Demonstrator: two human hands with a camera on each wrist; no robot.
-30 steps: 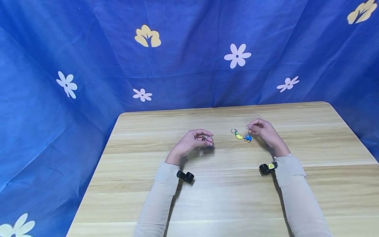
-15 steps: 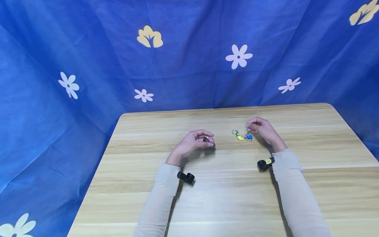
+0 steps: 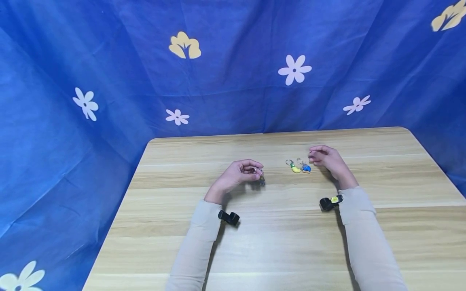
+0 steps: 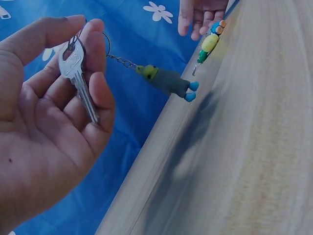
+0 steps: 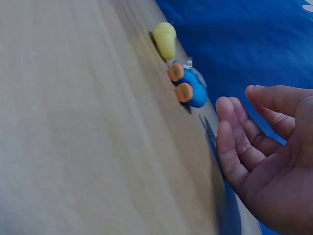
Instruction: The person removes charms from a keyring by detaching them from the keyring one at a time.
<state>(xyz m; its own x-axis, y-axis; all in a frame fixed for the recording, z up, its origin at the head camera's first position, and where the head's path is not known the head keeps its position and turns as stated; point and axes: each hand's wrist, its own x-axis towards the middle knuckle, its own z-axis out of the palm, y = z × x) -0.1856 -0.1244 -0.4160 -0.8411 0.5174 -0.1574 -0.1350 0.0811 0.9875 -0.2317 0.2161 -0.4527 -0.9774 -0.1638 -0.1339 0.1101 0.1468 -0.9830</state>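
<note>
My left hand point(image 3: 236, 174) pinches a metal ring between thumb and forefinger, above the table. From it hang a silver key point(image 4: 74, 68), lying against the fingers in the left wrist view, and a keychain figure point(image 4: 168, 81) with grey body, yellow-green head and blue feet. My right hand point(image 3: 329, 159) holds nothing; its fingers are loosely bent just right of the blue keychain point(image 3: 307, 168), apart from it. That keychain has orange feet and lies with its ring on the table. Left of it lies a yellow keychain point(image 3: 296, 169) with a green part and its own ring.
The wooden table point(image 3: 276, 242) spreads under both arms. A blue curtain point(image 3: 225, 81) with flower shapes hangs behind and to the sides. A small black camera sits on the left wrist point(image 3: 228, 217) and another on the right wrist point(image 3: 330, 203).
My right hand has let go of the blue keychain's ring and moved slightly right; the ring now lies on the table. The left hand stays in place while its keychain figure hangs lower.
</note>
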